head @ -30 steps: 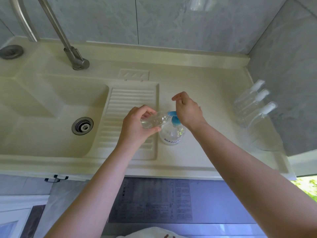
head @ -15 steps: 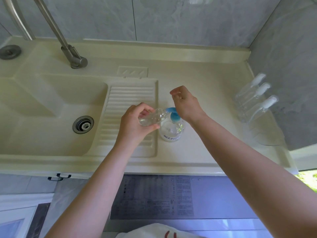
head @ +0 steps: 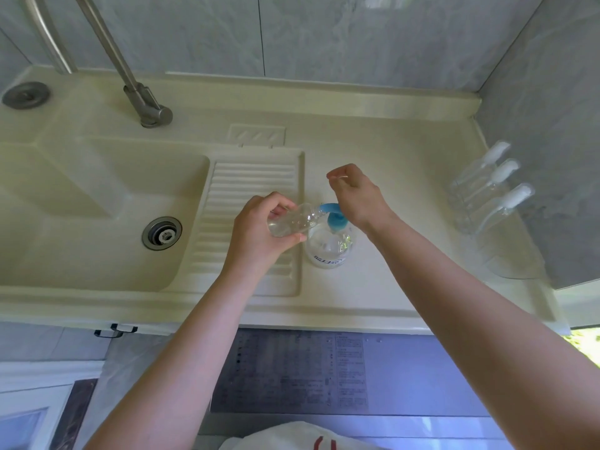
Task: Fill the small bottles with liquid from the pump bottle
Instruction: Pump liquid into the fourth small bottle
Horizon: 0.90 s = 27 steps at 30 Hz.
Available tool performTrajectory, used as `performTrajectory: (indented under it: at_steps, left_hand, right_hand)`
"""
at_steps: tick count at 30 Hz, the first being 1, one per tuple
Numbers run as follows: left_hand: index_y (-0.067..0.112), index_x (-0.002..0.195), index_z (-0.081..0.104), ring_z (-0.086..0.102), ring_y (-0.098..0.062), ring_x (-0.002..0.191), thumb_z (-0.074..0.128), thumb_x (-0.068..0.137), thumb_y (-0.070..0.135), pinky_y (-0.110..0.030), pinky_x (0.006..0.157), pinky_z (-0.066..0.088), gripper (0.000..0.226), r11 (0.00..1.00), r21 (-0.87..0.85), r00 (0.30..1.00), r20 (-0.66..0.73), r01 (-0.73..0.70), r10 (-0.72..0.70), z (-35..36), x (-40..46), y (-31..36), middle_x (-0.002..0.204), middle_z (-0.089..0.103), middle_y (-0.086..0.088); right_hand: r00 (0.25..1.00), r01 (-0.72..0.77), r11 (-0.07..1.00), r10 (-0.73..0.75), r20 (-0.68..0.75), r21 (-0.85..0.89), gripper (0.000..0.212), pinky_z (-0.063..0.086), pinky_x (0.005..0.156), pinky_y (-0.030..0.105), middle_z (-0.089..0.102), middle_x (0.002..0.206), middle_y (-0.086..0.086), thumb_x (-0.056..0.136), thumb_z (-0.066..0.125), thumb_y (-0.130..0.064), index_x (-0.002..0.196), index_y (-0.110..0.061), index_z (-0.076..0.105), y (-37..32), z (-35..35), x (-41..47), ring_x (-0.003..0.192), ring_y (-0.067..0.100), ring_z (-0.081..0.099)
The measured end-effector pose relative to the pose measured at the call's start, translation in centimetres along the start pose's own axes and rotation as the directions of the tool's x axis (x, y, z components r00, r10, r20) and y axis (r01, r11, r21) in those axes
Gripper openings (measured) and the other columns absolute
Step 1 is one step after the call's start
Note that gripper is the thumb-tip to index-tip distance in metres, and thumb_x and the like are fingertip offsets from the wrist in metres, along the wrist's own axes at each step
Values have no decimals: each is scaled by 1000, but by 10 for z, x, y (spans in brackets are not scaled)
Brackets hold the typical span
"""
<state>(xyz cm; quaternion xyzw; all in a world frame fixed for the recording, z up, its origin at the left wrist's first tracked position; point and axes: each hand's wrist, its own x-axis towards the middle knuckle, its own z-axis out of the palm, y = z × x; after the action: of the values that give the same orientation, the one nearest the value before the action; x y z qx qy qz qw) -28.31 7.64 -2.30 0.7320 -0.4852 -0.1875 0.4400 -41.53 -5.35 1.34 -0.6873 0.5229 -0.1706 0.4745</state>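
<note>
The clear pump bottle (head: 329, 246) with a blue pump head (head: 334, 217) stands on the counter beside the ribbed drainboard. My left hand (head: 259, 232) grips a small clear bottle (head: 293, 222), tilted on its side with its mouth at the blue spout. A little liquid shows inside it. My right hand (head: 355, 196) has its heel on the pump head. Its fingers are curled and pinch something thin and pale, seemingly the small bottle's top, which is mostly hidden. Three more small bottles (head: 487, 193) with white spray tops lean against the right wall.
A cream sink basin with a metal drain (head: 161, 233) lies to the left. The tap (head: 147, 108) stands behind it and the ribbed drainboard (head: 253, 177) lies between basin and bottle. A clear dish (head: 516, 264) sits at the right front corner, near the counter's front edge.
My right hand has lifted slightly, so more of the blue pump head shows. My left hand keeps the small bottle at the spout.
</note>
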Motion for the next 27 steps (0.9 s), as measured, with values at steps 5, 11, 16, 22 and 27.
performTrajectory:
  at_steps: [5,11,16,22,27]
  left_hand:
    - [25,97,65,59,-5,91,91,59,18,-13,83,44,46,999,-33,1000,3,7,-7,3,-1,-1,99,62,7]
    - [24,95,66,60,-7,91,91,58,17,-18,85,47,46,1000,-11,1000,16,14,-14,4,0,-4,99,63,4]
    - [28,95,65,59,-4,91,92,57,19,-19,85,47,47,999,-36,1000,6,24,-24,4,1,-2,99,63,6]
    - [27,95,65,61,-8,93,91,58,19,-23,86,49,47,999,-47,1000,16,20,-19,5,-1,-3,99,63,7]
    - [27,94,65,59,-6,92,91,58,19,-23,87,48,45,1000,-17,1000,17,19,-18,5,-1,-3,98,62,9]
  right_hand:
    - [999,-37,994,39,16,-99,39,44,87,33,58,121,0,98,27,-23,122,-29,58,8,6,3,102,21,55]
    - [999,-21,982,12,-49,-187,40,44,99,47,59,105,1,96,24,-23,117,-28,57,9,13,1,107,30,56]
    - [997,-78,997,78,1,18,31,43,85,30,56,124,-2,99,39,-33,123,-25,58,2,1,3,98,18,55]
    - [998,-58,988,58,-6,-143,38,43,101,43,57,114,-3,98,28,-27,120,-31,59,8,7,3,111,25,55]
    - [991,-85,990,72,-113,-112,38,44,100,45,60,109,0,97,24,-26,118,-29,56,13,16,1,110,29,56]
